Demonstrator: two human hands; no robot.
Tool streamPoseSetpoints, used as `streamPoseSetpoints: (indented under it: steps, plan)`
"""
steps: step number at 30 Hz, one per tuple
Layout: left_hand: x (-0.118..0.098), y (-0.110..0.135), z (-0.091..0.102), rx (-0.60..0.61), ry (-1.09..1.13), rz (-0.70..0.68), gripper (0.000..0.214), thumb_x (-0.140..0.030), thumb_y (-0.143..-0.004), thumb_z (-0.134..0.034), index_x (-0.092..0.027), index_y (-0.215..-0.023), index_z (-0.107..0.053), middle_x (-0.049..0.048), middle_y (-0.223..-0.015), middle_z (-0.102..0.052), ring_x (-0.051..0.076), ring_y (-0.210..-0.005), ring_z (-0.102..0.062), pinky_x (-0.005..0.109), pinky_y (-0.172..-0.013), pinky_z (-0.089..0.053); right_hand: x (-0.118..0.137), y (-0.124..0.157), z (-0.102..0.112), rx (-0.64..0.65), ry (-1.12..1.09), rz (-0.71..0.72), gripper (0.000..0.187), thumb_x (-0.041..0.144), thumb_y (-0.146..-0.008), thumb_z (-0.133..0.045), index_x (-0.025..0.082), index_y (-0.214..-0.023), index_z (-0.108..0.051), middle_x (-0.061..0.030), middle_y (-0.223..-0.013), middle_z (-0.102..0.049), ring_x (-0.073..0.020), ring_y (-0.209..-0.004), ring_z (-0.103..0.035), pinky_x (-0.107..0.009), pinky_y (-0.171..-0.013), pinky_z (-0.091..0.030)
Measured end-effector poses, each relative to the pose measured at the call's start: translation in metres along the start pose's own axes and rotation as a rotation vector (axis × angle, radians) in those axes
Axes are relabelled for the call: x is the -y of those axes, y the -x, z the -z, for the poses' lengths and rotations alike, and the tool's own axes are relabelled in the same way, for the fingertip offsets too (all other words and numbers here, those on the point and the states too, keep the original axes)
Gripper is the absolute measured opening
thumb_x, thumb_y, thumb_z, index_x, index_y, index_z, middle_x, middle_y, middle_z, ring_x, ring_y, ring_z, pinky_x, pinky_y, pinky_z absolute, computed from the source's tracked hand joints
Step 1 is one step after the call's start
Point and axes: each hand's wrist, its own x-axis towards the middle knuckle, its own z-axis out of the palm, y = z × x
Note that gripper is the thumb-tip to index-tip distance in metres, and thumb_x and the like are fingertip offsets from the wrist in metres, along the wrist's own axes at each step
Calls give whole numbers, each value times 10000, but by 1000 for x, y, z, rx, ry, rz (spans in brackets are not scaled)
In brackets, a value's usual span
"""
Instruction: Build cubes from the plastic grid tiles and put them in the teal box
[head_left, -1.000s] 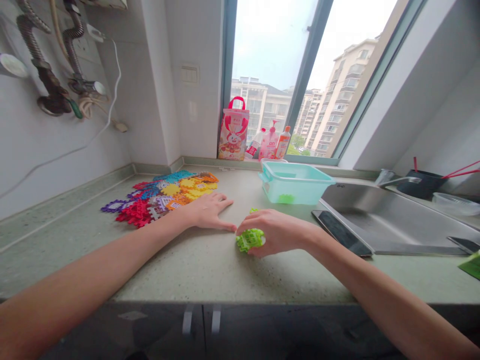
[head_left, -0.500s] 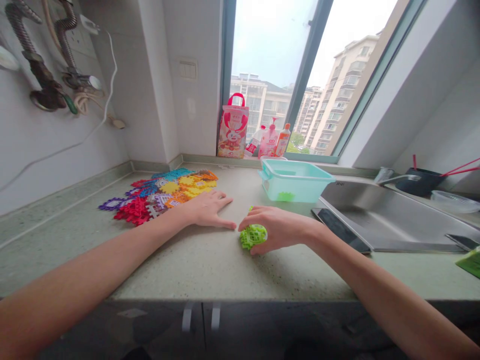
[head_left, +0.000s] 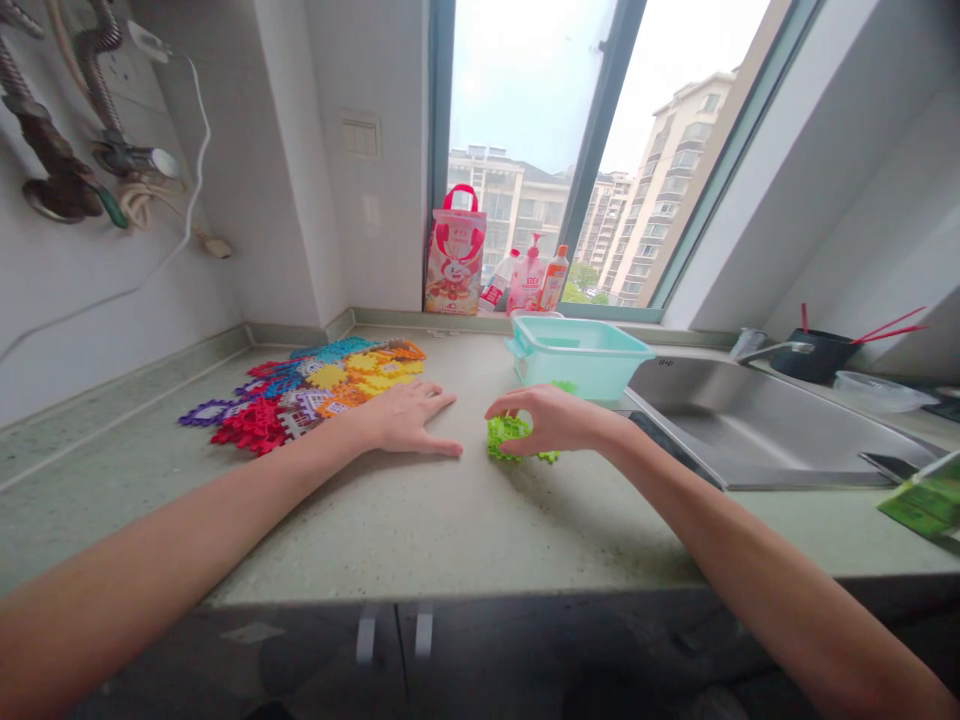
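Note:
My right hand (head_left: 551,420) is curled over a small stack of bright green plastic building pieces (head_left: 507,438) resting on the green counter (head_left: 420,520), fingers gripping them from above. My left hand (head_left: 405,418) lies flat on the counter just left of them, palm down with fingers spread, holding nothing. Beyond its fingertips spreads a pile of colourful flat building pieces (head_left: 315,390) in red, purple, yellow, orange and teal. A pale teal plastic bin (head_left: 577,355) stands right behind my right hand, with something green showing through its wall.
A steel sink (head_left: 772,430) with a tap fills the right side; a dark phone lies at its near left edge. A pink gift bag (head_left: 454,255) and small bottles (head_left: 529,280) stand on the windowsill. Hoses and a cable hang on the left wall.
My right hand has moved the green pieces farther away, toward the teal bin, and lowered them onto the counter. My left hand has stayed flat in place.

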Motion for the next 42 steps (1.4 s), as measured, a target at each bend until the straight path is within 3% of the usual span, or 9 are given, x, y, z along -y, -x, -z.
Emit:
streamPoseSetpoints:
  steps: [5, 14, 21, 25, 32, 42]
  plan:
    - [0, 0, 1, 5, 4, 0, 1128, -996, -792, -441, -227, -1616, -483, 188, -1631, -483, 387, -1472, -465, 479, -1222, -333, 2, 0, -5, 47, 23, 10, 442, 407, -820, -811, 248, -1232, -783, -73, -1119, -804, -249, -956, -746, -311, -836, -534]
    - [0, 0, 0, -14, 8, -15, 1092, -983, -806, -442, -239, -1603, -499, 166, -1621, -502, 387, -1471, -457, 474, -1229, -318, 23, -1, -13, 74, -93, 175, 473, 367, -810, -844, 256, -1263, -767, -67, -1104, -772, -224, -949, -737, -306, -863, -536]
    - [-2, 0, 1, -2, -18, -8, 1095, -986, -817, -407, -232, -1605, -493, 167, -1627, -494, 374, -1482, -451, 446, -1236, -310, 27, 0, -14, 69, -53, 147, 515, 386, -798, -856, 260, -1288, -761, -78, -1125, -777, -248, -996, -737, -326, -893, -535]
    - [-3, 1, 3, 12, -11, -2, 1119, -988, -809, -417, -213, -1614, -480, 186, -1631, -484, 395, -1477, -456, 473, -1232, -311, 14, -1, -9, 65, -74, 106, 473, 383, -840, -811, 249, -1290, -757, -60, -1117, -798, -224, -936, -740, -307, -846, -528]
    - [-2, 0, 2, 17, -6, -8, 1147, -991, -808, -417, -188, -1627, -464, 203, -1632, -476, 387, -1469, -469, 467, -1219, -336, -36, -3, -3, -103, 73, -77, 461, 411, -871, -777, 236, -1297, -752, -87, -1144, -802, -263, -1022, -749, -340, -901, -530]
    - [-5, 2, 5, 21, -9, 6, 1159, -1010, -792, -410, -199, -1616, -480, 200, -1621, -485, 378, -1460, -476, 461, -1221, -339, -37, -10, -19, -60, 81, -53, 460, 435, -918, -725, 261, -1344, -731, -70, -1256, -785, -284, -1137, -734, -358, -987, -536]
